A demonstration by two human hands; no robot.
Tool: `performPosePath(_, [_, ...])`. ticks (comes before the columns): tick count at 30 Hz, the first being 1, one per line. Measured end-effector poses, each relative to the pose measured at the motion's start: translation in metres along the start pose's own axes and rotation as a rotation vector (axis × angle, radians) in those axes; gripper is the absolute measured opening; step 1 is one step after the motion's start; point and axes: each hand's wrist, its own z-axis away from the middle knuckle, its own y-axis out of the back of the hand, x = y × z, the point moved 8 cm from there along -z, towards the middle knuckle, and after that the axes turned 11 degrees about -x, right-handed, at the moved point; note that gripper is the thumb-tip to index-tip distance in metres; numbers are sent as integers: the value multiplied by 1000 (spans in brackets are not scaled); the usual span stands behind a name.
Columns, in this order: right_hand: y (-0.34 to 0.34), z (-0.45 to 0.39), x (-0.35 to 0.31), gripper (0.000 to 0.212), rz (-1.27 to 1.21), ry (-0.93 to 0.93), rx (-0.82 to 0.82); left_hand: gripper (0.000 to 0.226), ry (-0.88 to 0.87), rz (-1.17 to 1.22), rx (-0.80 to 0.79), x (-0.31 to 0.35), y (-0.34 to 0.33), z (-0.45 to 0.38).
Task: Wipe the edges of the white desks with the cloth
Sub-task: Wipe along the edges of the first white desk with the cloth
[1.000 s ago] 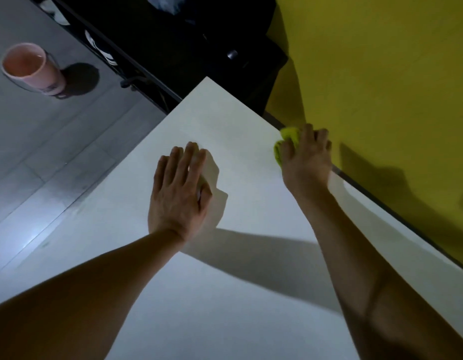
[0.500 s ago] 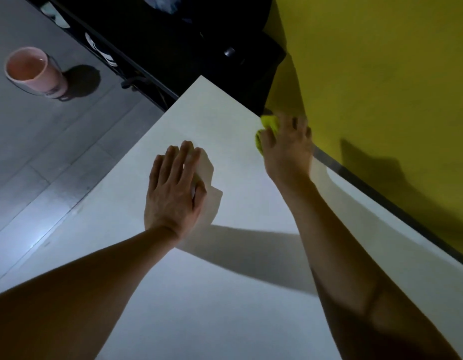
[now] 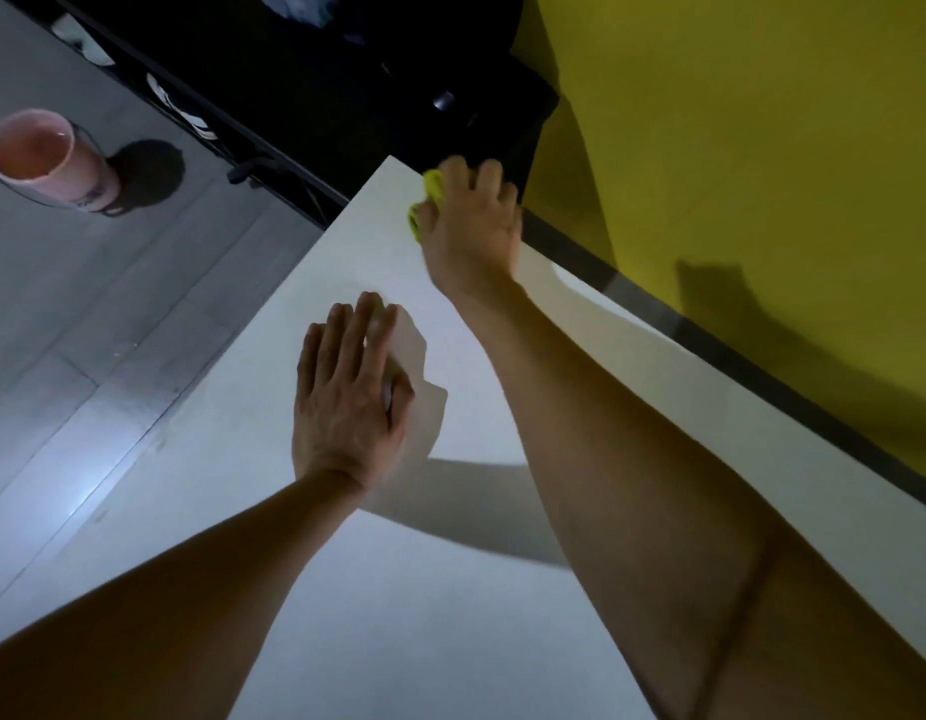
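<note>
A white desk fills the middle of the view, its far corner pointing up toward a dark gap. My right hand grips a yellow-green cloth right at that far corner, on the edge that runs along the yellow wall. Most of the cloth is hidden under the fingers. My left hand rests flat on the desktop, fingers straight and together, a little nearer to me than the right hand.
A yellow wall runs along the desk's right edge with a dark strip between them. A pink cup stands on the grey floor at the left. Dark furniture sits beyond the desk corner.
My right hand has slid the cloth along the wall-side edge, away from me, up to the far corner. My left hand has stayed flat in the same place.
</note>
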Motion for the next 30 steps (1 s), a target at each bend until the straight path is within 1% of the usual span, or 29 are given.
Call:
performPosePath(2, [2,-2,-3,40,-26,27,23,61,-9,1,8,0,0,1])
performPosePath(5, [11,16,27,41,-71,0,18,62,-13,11,16,1,1,3])
performPosePath(9, [37,86,106,46,-89,-146,102,63,-15,13,6,3,4,6])
performPosePath(13, [73,162,194,43,-89,-261,145,64,-7,37,-11,4,3,5])
performPosePath(15, [89,189,224,40,-70,-299,201,64,-5,48,-12,3,4,5])
performPosePath(17, [96,202,240,34,-67,-337,241,64,-13,43,-9,5,5,6])
performPosePath(21, [95,202,239,37,-83,-402,233,62,-20,0,2,8,4,6])
performPosePath(23, [94,202,239,37,-87,-405,229,60,-95,-15,12,15,4,7])
performPosePath(26, [95,202,238,35,-87,-382,242,57,-266,-26,14,47,2,15])
performPosePath(28, [95,201,237,35,-90,-359,245,60,-369,16,-19,89,-9,31])
performPosePath(30, [95,200,239,36,-90,-346,240,64,-485,55,-98,147,-31,61])
